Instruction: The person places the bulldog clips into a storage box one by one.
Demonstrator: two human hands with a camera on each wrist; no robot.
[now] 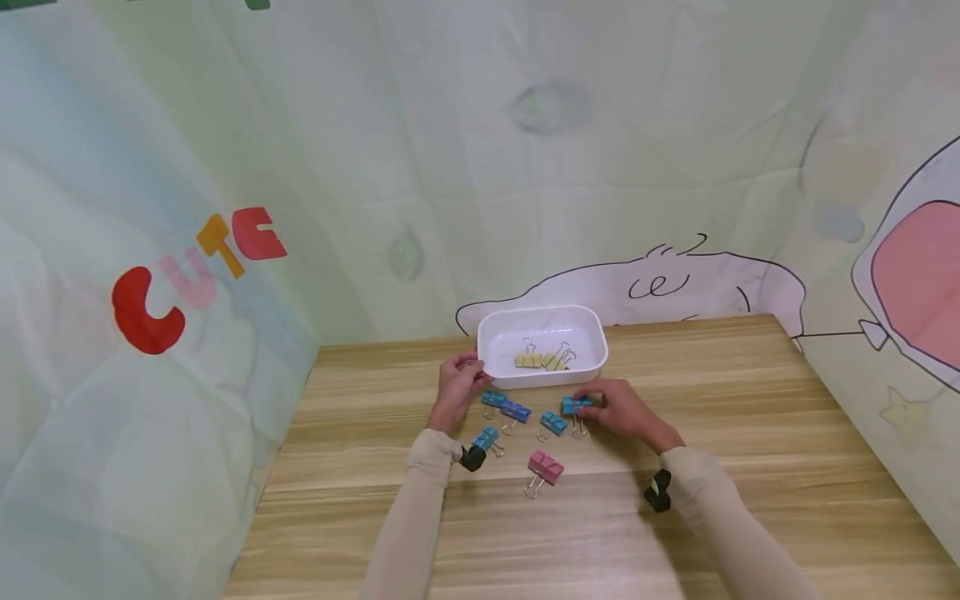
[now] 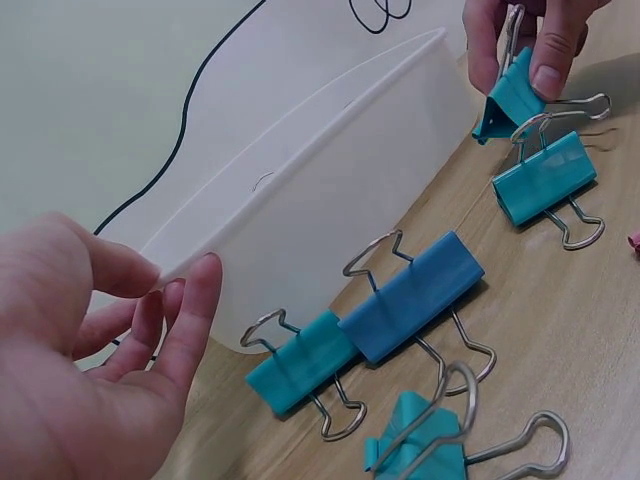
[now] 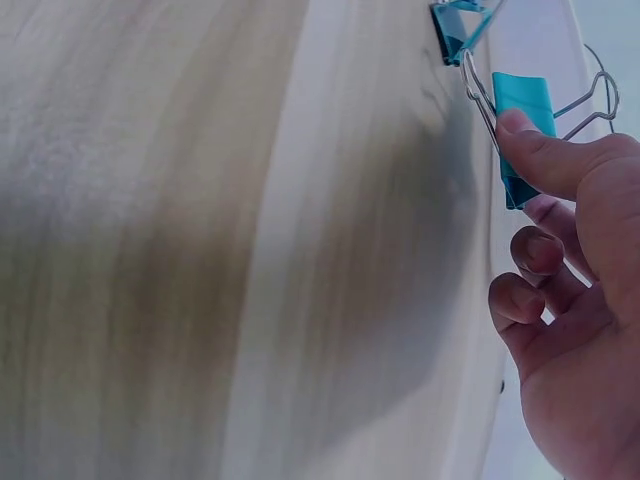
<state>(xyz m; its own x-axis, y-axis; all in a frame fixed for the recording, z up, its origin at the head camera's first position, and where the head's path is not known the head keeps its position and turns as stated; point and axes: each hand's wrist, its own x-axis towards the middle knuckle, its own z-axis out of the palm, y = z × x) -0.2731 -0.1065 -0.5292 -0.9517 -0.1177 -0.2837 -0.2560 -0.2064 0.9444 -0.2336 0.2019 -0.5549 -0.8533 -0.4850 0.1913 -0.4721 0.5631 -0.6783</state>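
Observation:
My left hand [image 1: 456,390] pinches the near left rim of a white plastic tray [image 1: 543,382] between thumb and fingers. In the right wrist view, my right hand [image 3: 590,260] pinches a teal binder clip [image 3: 525,105] between thumb and forefinger, its wire handles spread. The tray stands just behind that clip. On the wood in front of the tray lie a blue binder clip [image 2: 412,297], a pink binder clip [image 1: 546,467] and several more teal ones, such as a teal clip [image 2: 545,178] close to my right hand. Yellow binder clips [image 1: 528,360] rest inside the tray.
The wood-grain table [image 1: 375,500] ends at the back against a printed cloth backdrop [image 1: 375,167]. The tray sits near that back edge. Black wrist straps or mounts [image 1: 657,492] show at my sleeves, the left one overlapping a teal clip in the head view.

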